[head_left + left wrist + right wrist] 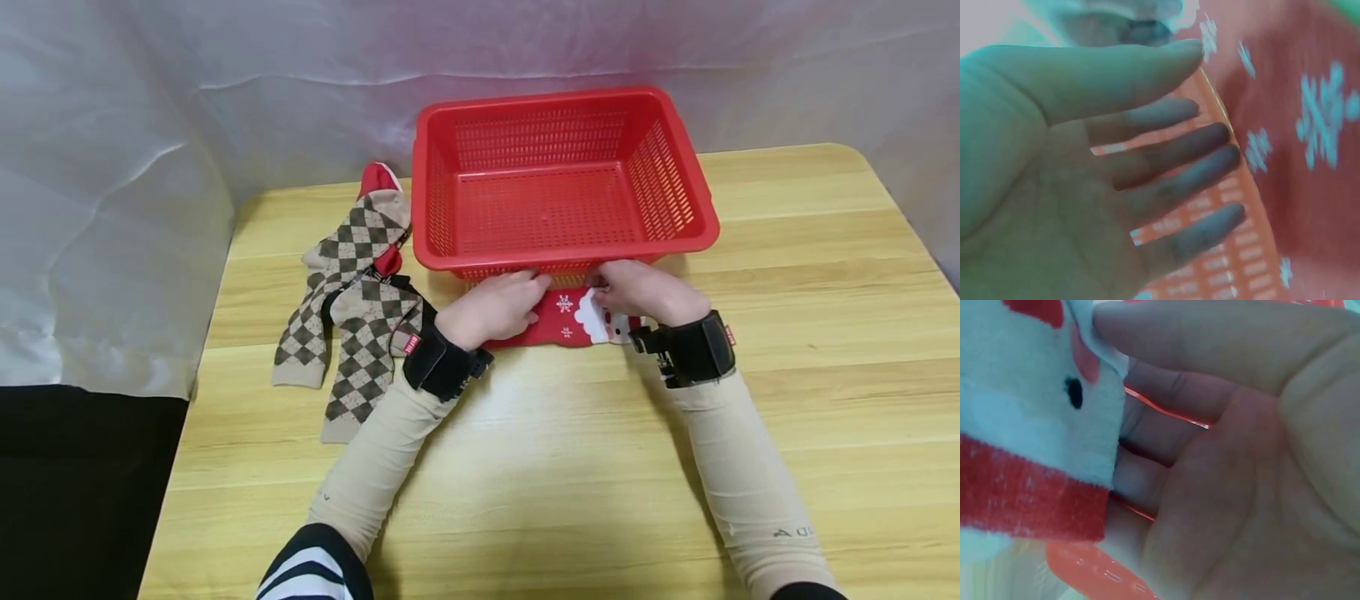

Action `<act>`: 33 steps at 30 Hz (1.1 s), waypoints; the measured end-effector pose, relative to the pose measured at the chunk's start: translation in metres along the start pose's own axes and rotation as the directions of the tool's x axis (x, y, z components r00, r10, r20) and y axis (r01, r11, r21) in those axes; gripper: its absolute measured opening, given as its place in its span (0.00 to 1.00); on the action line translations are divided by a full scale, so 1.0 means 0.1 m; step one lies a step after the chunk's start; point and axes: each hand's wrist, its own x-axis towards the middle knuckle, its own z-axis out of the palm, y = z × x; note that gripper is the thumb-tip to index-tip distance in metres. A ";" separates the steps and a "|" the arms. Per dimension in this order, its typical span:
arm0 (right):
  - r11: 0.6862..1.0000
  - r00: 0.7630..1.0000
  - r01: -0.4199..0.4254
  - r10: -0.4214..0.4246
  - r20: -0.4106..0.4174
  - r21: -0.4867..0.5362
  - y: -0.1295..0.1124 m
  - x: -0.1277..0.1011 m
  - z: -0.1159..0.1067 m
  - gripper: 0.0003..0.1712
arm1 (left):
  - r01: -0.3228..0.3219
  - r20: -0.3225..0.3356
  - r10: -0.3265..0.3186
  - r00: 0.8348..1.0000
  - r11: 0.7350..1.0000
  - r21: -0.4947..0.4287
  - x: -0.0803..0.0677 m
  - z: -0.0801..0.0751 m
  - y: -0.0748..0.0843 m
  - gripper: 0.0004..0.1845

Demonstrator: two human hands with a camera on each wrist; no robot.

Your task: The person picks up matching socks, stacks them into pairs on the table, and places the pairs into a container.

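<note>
Where the pale wood-grain table meets the draped white sheet, starts at the left with two knitted argyle socks, tan and brown diamonds, lying flat and overlapping, a scrap of red cloth peeking from under their far end. Next, left hand, palm down on the left part of a red Christmas sock; seen from the left wrist with fingers straight and slightly spread, gripping nothing. Sock soft, flat on the table just in front of the basket, patterned with white snowflakes and a Santa face. Right hand at the sock's right end, thumb and fingers pinching the white-and-red knit edge. Behind both, rectangular red plastic, perforated walls and floor, smooth rolled rim.
</note>
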 end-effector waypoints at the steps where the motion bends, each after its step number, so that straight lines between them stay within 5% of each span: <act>1: 1.000 1.000 0.006 -0.006 -0.004 -0.009 0.00 0.00 0.00 0.41 | -0.023 -0.008 0.023 1.000 1.000 0.011 0.00 0.00 0.03 0.22; 5: 0.999 1.000 0.013 -0.014 -0.009 -0.034 -0.01 0.01 -0.01 0.39 | -0.077 -0.042 0.077 0.996 0.997 0.004 0.03 0.06 0.06 0.19; 13: 1.000 1.000 0.004 -0.004 0.006 -0.014 -0.08 0.04 0.08 0.35 | 0.023 0.004 -0.023 1.000 0.992 -0.125 0.11 0.21 -0.04 0.16; 21: 0.986 0.995 0.095 -0.094 0.017 -0.135 -0.34 0.11 0.26 0.15 | 0.036 -0.005 -0.038 0.999 0.985 -0.168 0.15 0.24 -0.09 0.16; 28: 0.984 0.995 0.096 -0.100 -0.022 -0.150 -0.43 0.08 0.28 0.15 | 0.073 -0.025 -0.078 0.997 0.987 -0.140 0.16 0.24 -0.11 0.15; 33: 0.989 0.998 0.031 -0.023 0.055 -0.147 -0.42 0.06 0.26 0.17 | 0.061 -0.039 -0.067 0.997 0.987 -0.146 0.16 0.23 -0.11 0.17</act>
